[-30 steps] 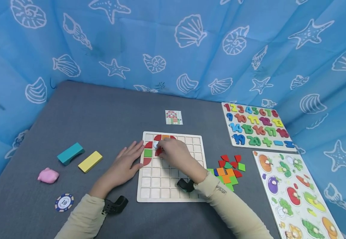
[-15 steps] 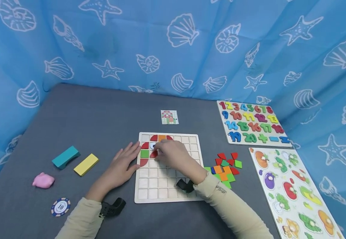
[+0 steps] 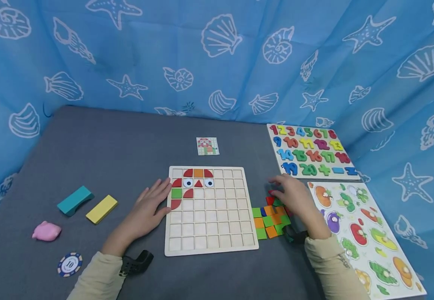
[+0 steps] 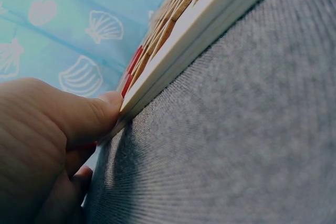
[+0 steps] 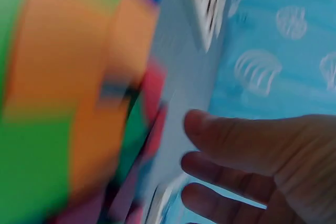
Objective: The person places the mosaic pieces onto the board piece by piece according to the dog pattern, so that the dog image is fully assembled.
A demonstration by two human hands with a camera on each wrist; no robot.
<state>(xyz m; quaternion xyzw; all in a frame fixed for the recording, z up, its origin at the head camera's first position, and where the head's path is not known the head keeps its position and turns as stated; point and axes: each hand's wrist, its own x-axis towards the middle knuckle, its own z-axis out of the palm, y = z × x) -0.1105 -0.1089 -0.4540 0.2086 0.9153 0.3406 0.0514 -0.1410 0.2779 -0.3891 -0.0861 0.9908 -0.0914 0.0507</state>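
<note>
A wooden grid board (image 3: 211,228) lies in the middle of the table. Its upper left cells hold red curved tiles, an orange square (image 3: 198,173), a green square (image 3: 176,193), a small red triangle (image 3: 198,183) and two eye tiles (image 3: 209,183). My left hand (image 3: 146,211) lies along the board's left side with extended fingers; the left wrist view shows its thumb (image 4: 100,111) against the edge. Over the pile of loose coloured tiles (image 3: 269,221), right of the board, hovers my right hand (image 3: 298,199), thumb and fingers apart, nothing between them.
A small pattern card (image 3: 207,146) lies beyond the board. To the right are a number puzzle (image 3: 314,156) and a vegetable puzzle (image 3: 367,233). At left sit a teal block (image 3: 75,201), a yellow block (image 3: 102,209), a pink pig (image 3: 46,231) and a poker chip (image 3: 70,264).
My right hand has left the board's upper left and moved right over the loose tiles, uncovering the eye tiles and red triangle. The left hand stays at the board's edge.
</note>
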